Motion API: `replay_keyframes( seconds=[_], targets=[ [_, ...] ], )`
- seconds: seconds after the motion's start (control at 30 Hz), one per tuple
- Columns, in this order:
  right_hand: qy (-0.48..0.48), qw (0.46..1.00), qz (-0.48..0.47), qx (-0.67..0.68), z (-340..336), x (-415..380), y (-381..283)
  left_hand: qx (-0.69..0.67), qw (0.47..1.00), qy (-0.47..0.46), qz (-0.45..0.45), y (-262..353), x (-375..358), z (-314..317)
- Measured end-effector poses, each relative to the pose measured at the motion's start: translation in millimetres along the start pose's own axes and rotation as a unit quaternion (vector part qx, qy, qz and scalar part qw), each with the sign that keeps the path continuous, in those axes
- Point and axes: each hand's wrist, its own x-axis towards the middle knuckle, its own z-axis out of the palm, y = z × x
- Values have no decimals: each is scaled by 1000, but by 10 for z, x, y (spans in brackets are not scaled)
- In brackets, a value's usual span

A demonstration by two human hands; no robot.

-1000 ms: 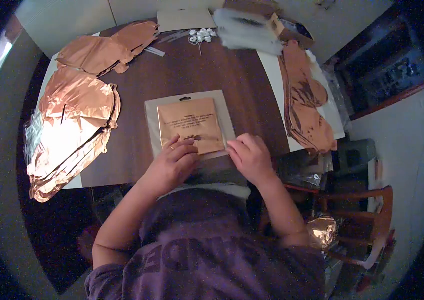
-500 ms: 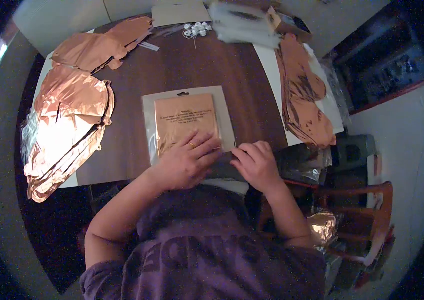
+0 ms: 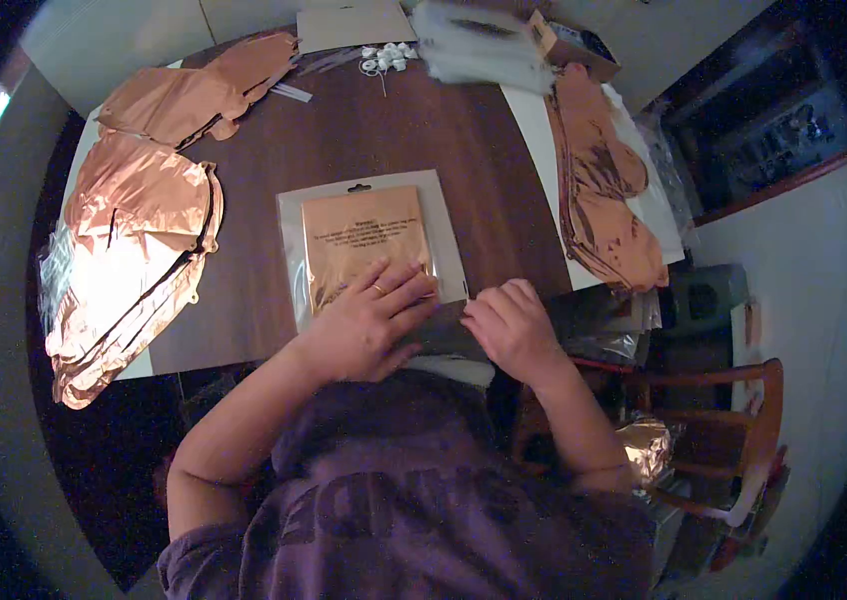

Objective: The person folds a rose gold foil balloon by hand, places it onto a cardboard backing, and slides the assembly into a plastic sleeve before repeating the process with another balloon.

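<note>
In the head view, your left hand (image 3: 369, 320) lies flat and spread, gripping nothing, over the lower part of the copper-coloured packet (image 3: 364, 225) near the table's (image 3: 234, 270) near edge, hiding its bottom edge and leaving the small print mostly too blurred to read. Your right hand (image 3: 512, 325) has its fingers bunched at the packet's lower right corner, but you cannot tell whether they pinch it; glare washes out part of the foil pieces (image 3: 144, 200) along the table's left edge.
</note>
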Motion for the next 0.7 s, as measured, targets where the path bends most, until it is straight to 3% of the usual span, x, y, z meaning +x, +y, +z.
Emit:
replay_keyframes(
  seconds=[0.47, 0.7],
  targets=[
    [13, 997, 34, 65, -34, 30, 25, 2, 1000, -8, -1, -30, -4, -12],
    [-46, 991, 63, 107, -124, 114, 55, 4, 1000, -15, -4, -39, -16, -12]
  ],
)
